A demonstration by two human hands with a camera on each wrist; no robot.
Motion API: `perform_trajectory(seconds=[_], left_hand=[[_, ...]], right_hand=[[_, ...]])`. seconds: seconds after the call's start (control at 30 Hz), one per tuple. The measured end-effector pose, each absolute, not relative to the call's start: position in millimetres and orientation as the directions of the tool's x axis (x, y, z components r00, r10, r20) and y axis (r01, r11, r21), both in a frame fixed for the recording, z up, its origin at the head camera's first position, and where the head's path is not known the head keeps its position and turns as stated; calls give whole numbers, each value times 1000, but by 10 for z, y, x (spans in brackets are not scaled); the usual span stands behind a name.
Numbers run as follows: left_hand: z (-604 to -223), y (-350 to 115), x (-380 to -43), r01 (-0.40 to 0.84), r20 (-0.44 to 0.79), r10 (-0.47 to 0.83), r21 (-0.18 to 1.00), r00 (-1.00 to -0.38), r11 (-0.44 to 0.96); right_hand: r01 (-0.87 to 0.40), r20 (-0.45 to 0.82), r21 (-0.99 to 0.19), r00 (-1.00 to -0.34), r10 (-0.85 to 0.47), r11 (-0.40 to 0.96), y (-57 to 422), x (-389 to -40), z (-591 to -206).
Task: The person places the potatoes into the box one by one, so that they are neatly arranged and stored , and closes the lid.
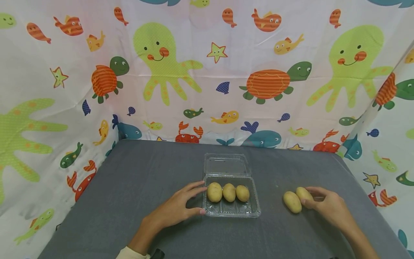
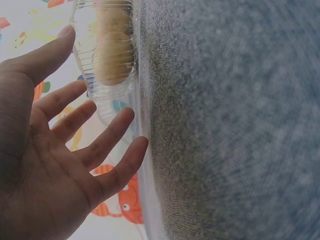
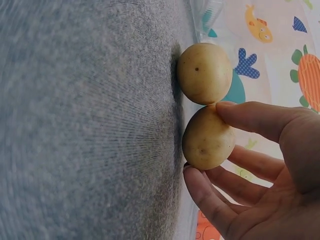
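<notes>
A clear plastic clamshell box (image 1: 226,212) lies with its lid folded back, and three potatoes (image 1: 229,192) sit in a row inside it. My left hand (image 1: 176,207) is at the box's left side, fingers spread and thumb at the near corner. In the left wrist view those fingers are parted and hold nothing. To the right of the box, two more potatoes lie side by side on the table. My right hand (image 1: 330,207) pinches the right-hand potato (image 3: 207,139) between thumb and fingers. The other potato (image 3: 205,73) is right against it.
The grey cloth-covered table (image 1: 155,162) runs back to a white curtain (image 1: 200,122) printed with sea animals, which also hangs along both sides. The raised clear lid (image 1: 226,164) lies behind the box.
</notes>
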State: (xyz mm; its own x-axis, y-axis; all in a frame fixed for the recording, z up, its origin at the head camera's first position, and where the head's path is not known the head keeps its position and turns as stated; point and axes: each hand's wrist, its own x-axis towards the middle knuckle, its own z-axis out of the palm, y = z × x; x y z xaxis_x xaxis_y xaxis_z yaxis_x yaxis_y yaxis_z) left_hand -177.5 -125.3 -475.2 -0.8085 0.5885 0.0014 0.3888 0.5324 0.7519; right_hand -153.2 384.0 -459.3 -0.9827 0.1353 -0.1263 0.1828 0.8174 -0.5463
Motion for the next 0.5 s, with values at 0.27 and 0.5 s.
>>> perform_trajectory(seconds=[0.27, 0.5], left_hand=[[-4755, -1251, -1771, 382, -2, 586, 756, -810, 532], [-4766, -1252, -1778, 390, 5, 584, 748, -811, 536]], right_hand=[[155, -74, -554, -988, 137, 818, 3845, -1503, -4601], [160, -57, -566, -986, 156, 809, 3831, -1495, -4597]])
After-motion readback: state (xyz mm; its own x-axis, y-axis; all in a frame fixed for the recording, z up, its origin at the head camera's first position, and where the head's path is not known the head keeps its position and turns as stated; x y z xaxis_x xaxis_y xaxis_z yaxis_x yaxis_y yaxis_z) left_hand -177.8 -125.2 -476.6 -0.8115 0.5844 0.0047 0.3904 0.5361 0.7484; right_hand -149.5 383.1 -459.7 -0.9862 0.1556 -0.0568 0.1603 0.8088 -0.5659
